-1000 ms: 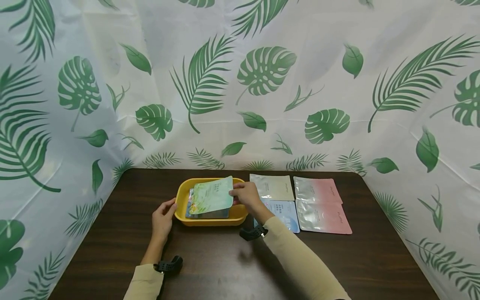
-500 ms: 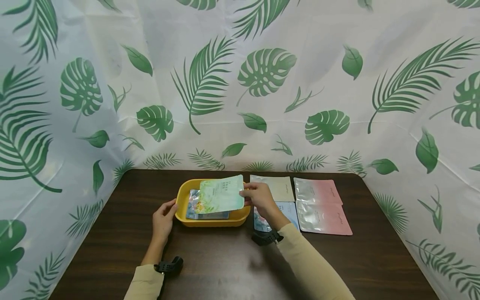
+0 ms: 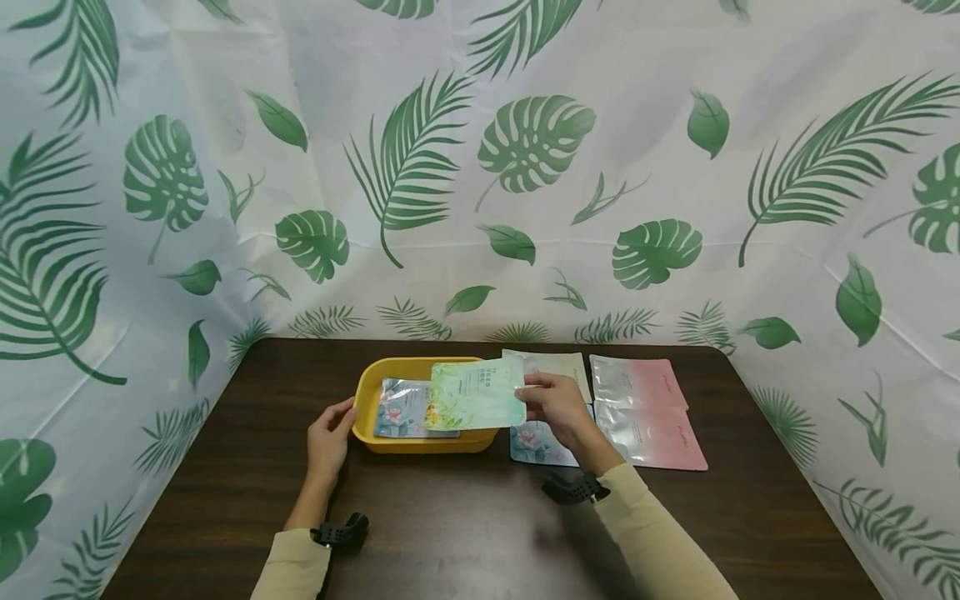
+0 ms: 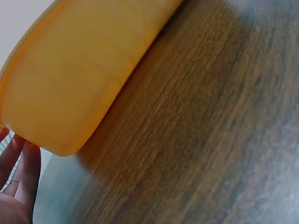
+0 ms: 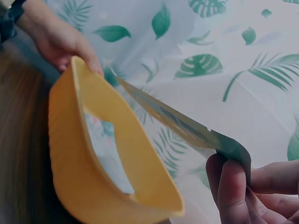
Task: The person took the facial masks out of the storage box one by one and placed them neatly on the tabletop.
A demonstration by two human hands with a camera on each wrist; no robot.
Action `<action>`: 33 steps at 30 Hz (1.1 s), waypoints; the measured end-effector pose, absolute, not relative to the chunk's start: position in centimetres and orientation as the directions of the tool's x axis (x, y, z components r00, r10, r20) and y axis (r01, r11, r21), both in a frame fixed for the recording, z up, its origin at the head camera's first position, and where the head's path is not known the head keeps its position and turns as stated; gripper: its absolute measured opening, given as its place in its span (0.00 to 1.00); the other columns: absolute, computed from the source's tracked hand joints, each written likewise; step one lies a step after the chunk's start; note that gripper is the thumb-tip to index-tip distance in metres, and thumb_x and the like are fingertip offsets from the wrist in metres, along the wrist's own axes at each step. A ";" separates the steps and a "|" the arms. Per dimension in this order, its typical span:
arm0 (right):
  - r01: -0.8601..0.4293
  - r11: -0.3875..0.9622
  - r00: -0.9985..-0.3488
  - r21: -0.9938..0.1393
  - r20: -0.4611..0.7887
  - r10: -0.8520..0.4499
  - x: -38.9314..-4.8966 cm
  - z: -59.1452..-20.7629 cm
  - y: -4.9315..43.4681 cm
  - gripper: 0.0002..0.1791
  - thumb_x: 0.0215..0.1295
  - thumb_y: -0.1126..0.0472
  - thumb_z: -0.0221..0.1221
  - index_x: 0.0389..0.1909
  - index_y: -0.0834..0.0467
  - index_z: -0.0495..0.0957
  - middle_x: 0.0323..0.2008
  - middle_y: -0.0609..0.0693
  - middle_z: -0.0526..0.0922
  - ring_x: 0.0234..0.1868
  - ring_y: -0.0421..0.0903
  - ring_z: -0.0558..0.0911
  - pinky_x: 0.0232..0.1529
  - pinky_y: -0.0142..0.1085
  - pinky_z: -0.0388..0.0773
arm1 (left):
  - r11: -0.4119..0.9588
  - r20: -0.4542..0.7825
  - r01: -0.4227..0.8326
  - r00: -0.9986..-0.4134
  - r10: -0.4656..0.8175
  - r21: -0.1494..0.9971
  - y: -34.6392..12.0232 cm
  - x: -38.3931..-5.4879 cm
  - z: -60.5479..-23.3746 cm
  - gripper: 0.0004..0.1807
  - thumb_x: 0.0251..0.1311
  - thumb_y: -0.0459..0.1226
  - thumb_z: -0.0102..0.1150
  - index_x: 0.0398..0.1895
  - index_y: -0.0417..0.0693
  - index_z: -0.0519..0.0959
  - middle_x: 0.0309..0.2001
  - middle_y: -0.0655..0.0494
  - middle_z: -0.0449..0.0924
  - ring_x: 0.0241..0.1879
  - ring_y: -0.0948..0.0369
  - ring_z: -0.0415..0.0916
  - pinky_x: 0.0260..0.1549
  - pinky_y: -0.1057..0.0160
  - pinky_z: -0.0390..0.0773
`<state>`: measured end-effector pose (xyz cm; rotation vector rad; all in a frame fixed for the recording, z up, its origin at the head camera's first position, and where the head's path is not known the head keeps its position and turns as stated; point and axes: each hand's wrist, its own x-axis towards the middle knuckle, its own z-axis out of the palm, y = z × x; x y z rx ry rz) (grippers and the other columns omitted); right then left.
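My right hand pinches one edge of a pale green sheet mask packet between thumb and fingers. The packet is held above the right part of a yellow plastic basket, seen nearly edge-on in the right wrist view. Inside the basket lies a blue floral sheet mask packet, partly hidden by the green one. At the basket's left end, my left hand holds the rim, its fingertips partly hidden behind the end wall in the left wrist view.
Right of the basket lie a cream packet, a blue floral packet partly behind my right hand, and two pink-silver packets, one above the other. A leaf-print curtain stands behind the dark wooden table.
My right hand has carried the green packet rightward, uncovering more of the blue floral packet in the basket. The left hand stays at the basket's left end.
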<state>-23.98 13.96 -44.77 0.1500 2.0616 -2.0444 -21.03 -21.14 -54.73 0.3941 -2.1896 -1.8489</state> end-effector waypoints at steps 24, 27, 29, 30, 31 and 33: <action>0.374 0.018 -0.918 -0.927 -0.372 -0.137 -19.8 -46.7 24.1 0.24 0.67 0.65 0.59 0.60 0.71 0.66 0.36 0.44 0.84 0.33 0.39 0.82 0.36 0.30 0.83 | 0.150 -0.004 -0.061 -0.934 -0.357 0.987 -21.2 -21.2 -55.0 0.20 0.69 0.42 0.55 0.59 0.40 0.77 0.62 0.44 0.76 0.44 0.78 0.71 0.41 0.83 0.72; 0.375 0.026 -0.915 -0.927 -0.375 -0.150 -19.1 -47.1 25.3 0.25 0.67 0.64 0.59 0.61 0.72 0.65 0.37 0.44 0.84 0.34 0.40 0.83 0.38 0.31 0.83 | 0.147 -0.006 -0.064 -0.932 -0.361 0.987 -21.2 -21.2 -55.0 0.20 0.69 0.42 0.56 0.58 0.41 0.77 0.61 0.44 0.76 0.44 0.78 0.71 0.40 0.83 0.72; 0.374 0.040 -0.914 -0.927 -0.375 -0.154 -18.7 -47.3 25.9 0.26 0.67 0.65 0.58 0.61 0.73 0.64 0.37 0.44 0.84 0.35 0.41 0.84 0.38 0.32 0.83 | 0.147 -0.003 -0.060 -0.931 -0.364 0.987 -21.2 -21.1 -55.0 0.20 0.69 0.42 0.55 0.58 0.41 0.77 0.61 0.44 0.76 0.44 0.78 0.71 0.40 0.83 0.73; 0.377 0.048 -0.913 -0.925 -0.379 -0.151 -18.5 -47.4 26.1 0.26 0.67 0.64 0.58 0.61 0.73 0.64 0.37 0.44 0.84 0.35 0.41 0.84 0.38 0.32 0.83 | 0.148 -0.001 -0.059 -0.931 -0.365 0.987 -21.2 -21.1 -55.0 0.19 0.69 0.42 0.55 0.58 0.41 0.77 0.61 0.44 0.76 0.44 0.78 0.71 0.40 0.83 0.73; 0.379 0.057 -0.912 -0.924 -0.383 -0.148 -18.3 -47.5 26.3 0.26 0.67 0.64 0.59 0.61 0.73 0.64 0.37 0.44 0.85 0.35 0.41 0.84 0.38 0.32 0.83 | 0.149 0.002 -0.057 -0.931 -0.365 0.987 -21.2 -21.1 -55.0 0.20 0.69 0.42 0.55 0.58 0.41 0.77 0.61 0.44 0.76 0.44 0.78 0.71 0.41 0.83 0.73; 0.386 0.077 -0.909 -0.919 -0.394 -0.139 -18.0 -47.7 26.7 0.26 0.67 0.64 0.58 0.61 0.73 0.65 0.37 0.45 0.85 0.35 0.42 0.84 0.38 0.32 0.83 | 0.152 0.006 -0.053 -0.931 -0.365 0.987 -21.3 -21.1 -55.0 0.20 0.69 0.43 0.55 0.58 0.41 0.77 0.61 0.44 0.76 0.44 0.78 0.72 0.41 0.83 0.73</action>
